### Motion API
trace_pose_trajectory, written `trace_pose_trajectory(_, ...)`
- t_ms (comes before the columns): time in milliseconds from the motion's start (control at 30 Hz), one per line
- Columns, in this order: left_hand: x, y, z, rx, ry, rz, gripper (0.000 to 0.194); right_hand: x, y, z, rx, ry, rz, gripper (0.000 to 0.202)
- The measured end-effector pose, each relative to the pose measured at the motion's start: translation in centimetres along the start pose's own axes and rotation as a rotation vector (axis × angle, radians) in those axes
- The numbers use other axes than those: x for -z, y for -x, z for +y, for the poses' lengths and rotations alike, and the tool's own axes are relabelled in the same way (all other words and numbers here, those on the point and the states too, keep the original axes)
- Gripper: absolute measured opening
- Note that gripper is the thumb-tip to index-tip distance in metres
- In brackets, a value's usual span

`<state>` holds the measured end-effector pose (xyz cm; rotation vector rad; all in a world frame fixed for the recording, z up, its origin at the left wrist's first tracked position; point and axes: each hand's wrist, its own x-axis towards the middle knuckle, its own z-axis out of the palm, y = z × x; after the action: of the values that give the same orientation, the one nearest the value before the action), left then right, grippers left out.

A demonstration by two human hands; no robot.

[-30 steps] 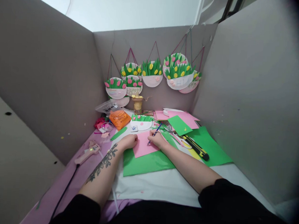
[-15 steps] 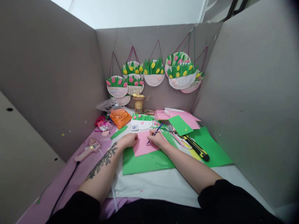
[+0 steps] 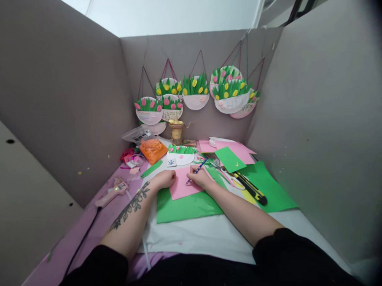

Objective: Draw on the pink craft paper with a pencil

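Observation:
A pink sheet lies on a larger green sheet in front of me. My right hand is closed round a dark blue patterned pencil, its tip down on the pink sheet. Curled at the sheet's left edge, my left hand rests with its fingers closed; anything inside them is hidden. Just behind the pink sheet are a small white tile with a blue mark and a white half-plate with green paper grass and pink flowers.
Scissors and a yellow-black cutter lie right, beside green sheets. A pink glue gun and orange bag are left. Paper-plate baskets hang on the grey back panel; side panels enclose the table.
The pencil tip has shifted slightly left on the pink sheet with my right hand. My left hand stays at the sheet's edge.

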<state>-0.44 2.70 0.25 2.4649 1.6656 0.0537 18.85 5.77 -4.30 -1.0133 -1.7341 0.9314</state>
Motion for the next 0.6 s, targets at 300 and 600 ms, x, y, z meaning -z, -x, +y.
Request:
trace_pose_trajectory(300, -0.08, -0.06, -0.14, 0.0, 0.001, 0.007, 0.022, -0.12, -0.03, 0.23, -0.006, -0.013, -0.025, 0.018)
trace_pose_trajectory(600, -0.19, -0.05, -0.13, 0.005, 0.008, 0.0, 0.022, -0.07, 0.11, 0.09, -0.027, -0.006, -0.044, 0.015)
